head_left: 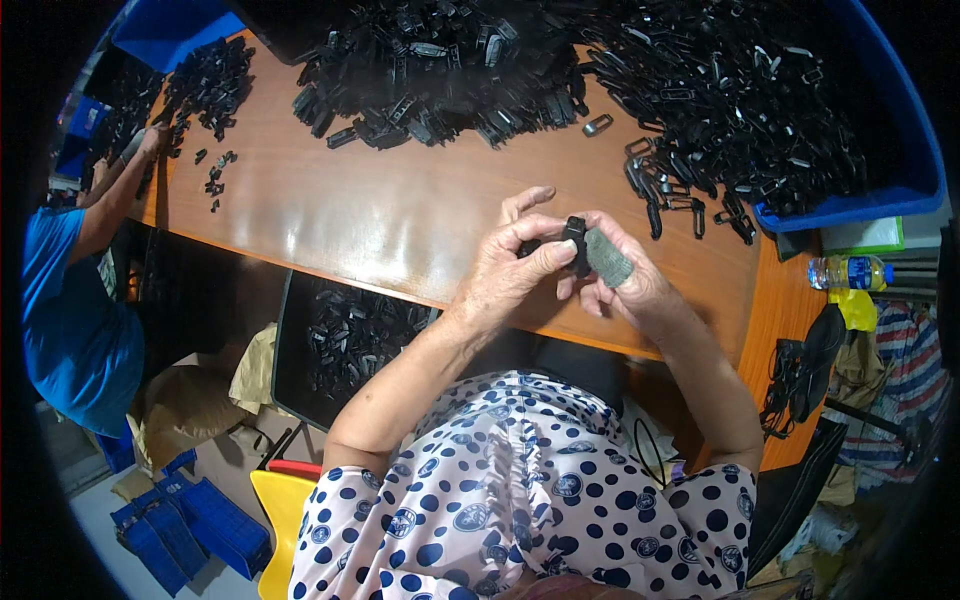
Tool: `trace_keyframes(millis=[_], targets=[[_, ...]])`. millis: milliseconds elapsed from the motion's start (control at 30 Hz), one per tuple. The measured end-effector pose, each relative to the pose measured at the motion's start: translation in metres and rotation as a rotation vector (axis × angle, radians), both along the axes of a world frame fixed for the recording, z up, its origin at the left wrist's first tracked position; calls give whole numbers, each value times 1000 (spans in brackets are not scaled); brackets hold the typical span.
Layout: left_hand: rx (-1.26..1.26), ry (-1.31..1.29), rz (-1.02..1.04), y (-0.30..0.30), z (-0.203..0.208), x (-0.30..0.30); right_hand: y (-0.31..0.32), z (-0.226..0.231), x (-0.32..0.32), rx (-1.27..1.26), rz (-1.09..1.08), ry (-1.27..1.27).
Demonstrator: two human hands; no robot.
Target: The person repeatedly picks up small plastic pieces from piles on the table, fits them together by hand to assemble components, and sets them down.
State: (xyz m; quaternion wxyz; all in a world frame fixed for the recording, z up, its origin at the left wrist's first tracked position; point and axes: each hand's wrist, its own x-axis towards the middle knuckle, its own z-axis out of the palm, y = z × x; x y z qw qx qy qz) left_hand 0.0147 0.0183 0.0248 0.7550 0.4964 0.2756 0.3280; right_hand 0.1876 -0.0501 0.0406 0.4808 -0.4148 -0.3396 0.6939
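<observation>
Near the front edge of the table my left hand (505, 265) is closed on a small black plastic part (576, 238), its thumb pressed along the side. Its exact kind is hidden by the fingers. My right hand (640, 285) meets it from the other side, fingers curled behind and around the same part. A grey-green rough-looking pad or wrap (608, 258) covers the right thumb. Beyond the hands lies a large heap of black plastic buckle-like pieces (430, 75), and one rectangular piece (598, 125) sits apart from it.
Another heap (720, 110) spills from a blue bin (935, 150) at the right. A black tray (360, 345) of small parts stands below the table edge. At the left, a co-worker in blue (80, 310) reaches to a smaller pile (212, 80). A bottle (850, 272) lies right.
</observation>
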Motion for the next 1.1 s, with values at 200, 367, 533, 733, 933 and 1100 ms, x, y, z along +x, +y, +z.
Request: trace_keyframes(millis=[200,367,533,733,933,1100], targets=[[-455,-192,-61,14,-7,7,26,-3,-4,-9,33,80],[-426,-143,-12,33,-12,8,48,-18,-6,-23,-40,89],[-539,-205,63,57,-9,8,72,-11,2,-7,68,-197],[1247,899,210,149,0,-18,120,-32,87,621,-47,-1418],[1557,1293,78,176,-6,-18,151,-34,105,630,226,-1767],[1454,1245,64,171,-12,-27,141,-35,103,703,183,-1712]])
